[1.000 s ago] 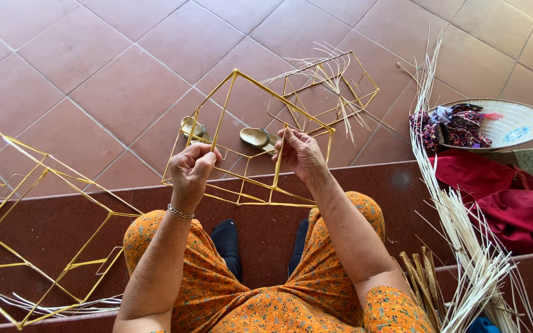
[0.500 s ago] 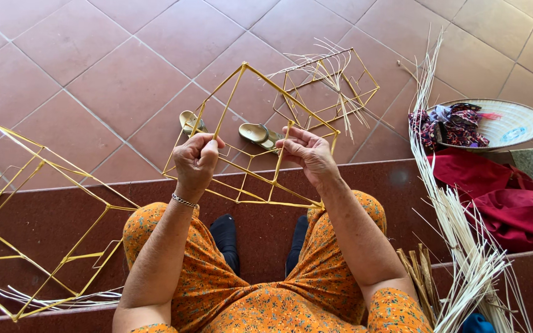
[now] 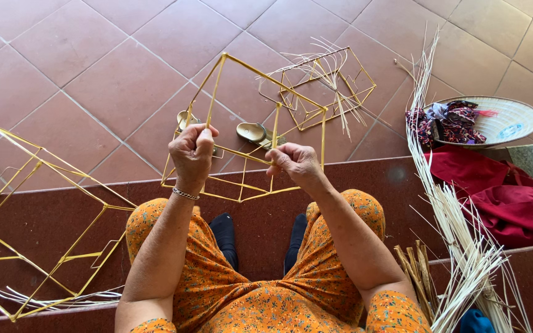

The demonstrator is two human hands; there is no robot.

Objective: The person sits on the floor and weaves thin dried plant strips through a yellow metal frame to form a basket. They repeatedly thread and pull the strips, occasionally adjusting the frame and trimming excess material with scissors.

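Both sets of fingers pinch struts of the yellow bamboo frame: the left hand grips one upright, the right hand another, holding it above the knees. Its skeleton looks assembled but bare. A finished-looking frame and loose strips lie alongside.

Both my hands on the yellow frame, mid-frame

My left hand and right hand grip the yellow strip frame above my knees.

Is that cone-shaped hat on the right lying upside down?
Yes. The conical hat lies point down, hollow side up, with bundled dark patterned cloth resting at its rim.
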